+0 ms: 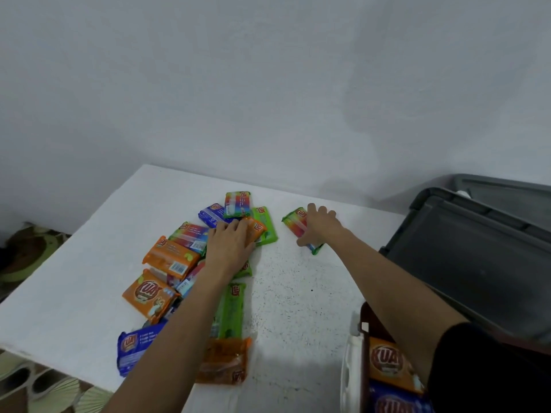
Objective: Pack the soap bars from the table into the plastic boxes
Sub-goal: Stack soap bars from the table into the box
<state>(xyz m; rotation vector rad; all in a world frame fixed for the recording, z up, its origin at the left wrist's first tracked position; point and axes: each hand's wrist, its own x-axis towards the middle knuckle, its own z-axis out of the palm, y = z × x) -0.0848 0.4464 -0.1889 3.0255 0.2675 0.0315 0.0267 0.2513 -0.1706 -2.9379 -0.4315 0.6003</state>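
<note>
Several wrapped soap bars in orange, green, blue and rainbow wrappers lie in a loose heap [176,257] on the white table [298,293]. My left hand [229,245] reaches over the heap, with its fingers and thumb closing round an orange soap bar [258,229] at the far side. My right hand [322,226] grips a rainbow soap bar [293,220] that lies apart, to the right of the heap. At the bottom right a plastic box [351,368] holds an orange bar [387,362] and a blue bar [393,403], partly hidden by my right sleeve.
A large dark grey plastic box [477,263] stands to the right of the table, against the white wall. The table's left edge drops off to a patterned floor [29,254]. Bare tabletop lies between my two arms.
</note>
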